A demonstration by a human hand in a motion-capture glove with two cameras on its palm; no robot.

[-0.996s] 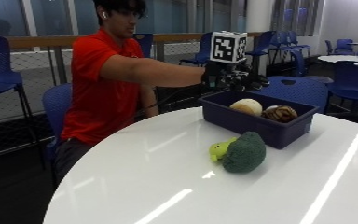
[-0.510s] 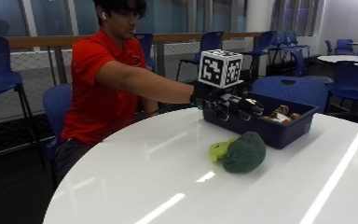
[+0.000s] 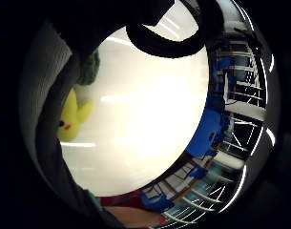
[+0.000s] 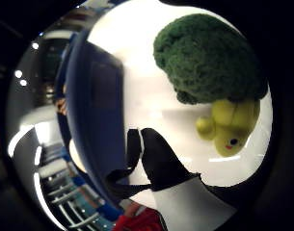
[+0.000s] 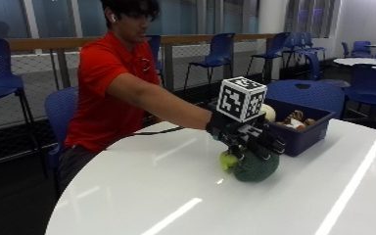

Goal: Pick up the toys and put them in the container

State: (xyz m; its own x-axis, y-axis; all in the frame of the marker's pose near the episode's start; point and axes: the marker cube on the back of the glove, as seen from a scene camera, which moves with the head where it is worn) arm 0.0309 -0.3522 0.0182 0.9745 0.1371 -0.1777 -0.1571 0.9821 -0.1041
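Note:
A dark green broccoli plush (image 5: pixel 256 167) lies on the white table (image 5: pixel 168 196), with a small yellow-green toy (image 5: pixel 226 160) against its left side. My gloved right hand (image 5: pixel 250 138) hovers just above both, fingers spread and pointing down, holding nothing. Behind them stands the dark blue container (image 5: pixel 303 138), with a cream toy (image 5: pixel 268 112) and a brown toy (image 5: pixel 296 120) inside. In the thumb side palm view the broccoli plush (image 4: pixel 209 57) and yellow toy (image 4: pixel 231 126) lie close under the palm, beside the container (image 4: pixel 96 106). The little finger side view catches the yellow toy (image 3: pixel 71 121).
The round table has wide bare surface in front of and left of the toys. Blue chairs (image 5: pixel 308 95) stand behind the container, and another white table (image 5: pixel 364 61) is farther back. The person sits at the table's far left edge.
My hand has moved from over the container down and forward to just above the broccoli plush and yellow toy. The toys on the table have not moved.

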